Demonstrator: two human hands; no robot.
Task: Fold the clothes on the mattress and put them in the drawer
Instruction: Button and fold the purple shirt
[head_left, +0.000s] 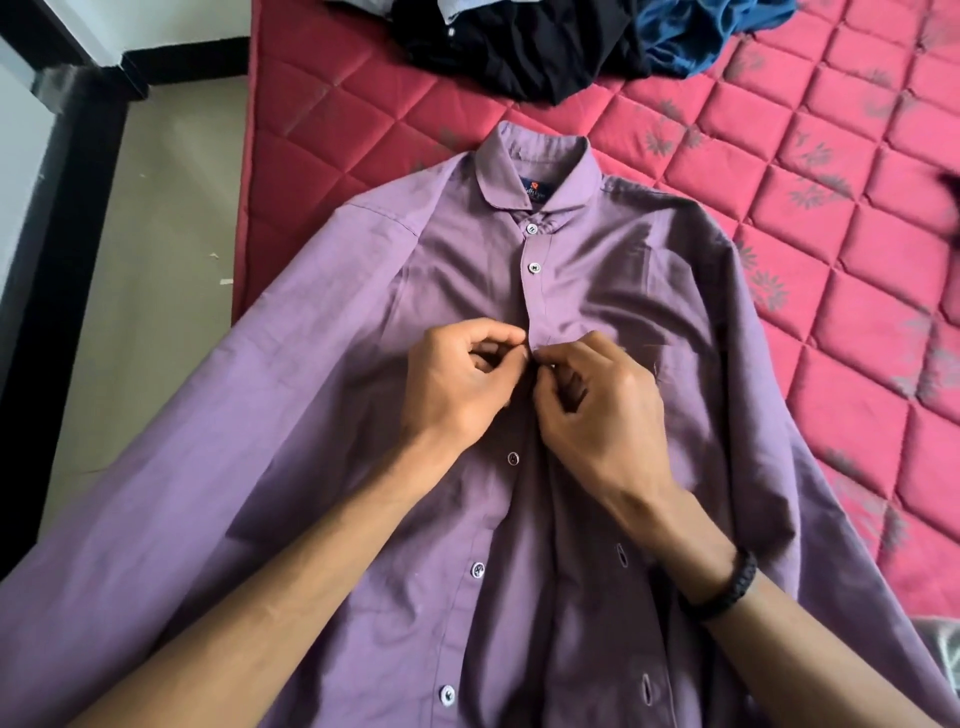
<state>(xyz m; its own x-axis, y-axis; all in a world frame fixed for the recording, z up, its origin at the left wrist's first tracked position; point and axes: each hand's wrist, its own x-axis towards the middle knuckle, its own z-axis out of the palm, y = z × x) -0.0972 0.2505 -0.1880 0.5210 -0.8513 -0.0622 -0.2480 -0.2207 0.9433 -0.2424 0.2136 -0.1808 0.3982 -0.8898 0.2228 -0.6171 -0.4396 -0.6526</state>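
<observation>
A purple button-up shirt (649, 291) lies front-up on the red quilted mattress (831, 171), collar pointing away from me. Its top two buttons are fastened; lower down the placket lies apart, with buttons on the left edge and empty buttonholes on the right. My left hand (457, 384) pinches the left placket edge at chest height. My right hand (597, 410), with a black bracelet on its wrist, pinches the right edge. The fingertips of both hands meet at the third button position. The button there is hidden by my fingers.
A heap of dark clothes (519, 47) and a blue garment (701, 36) lies at the far end of the mattress. Bare floor (156, 234) runs along the left mattress edge, where the shirt's sleeve hangs over. No drawer is in view.
</observation>
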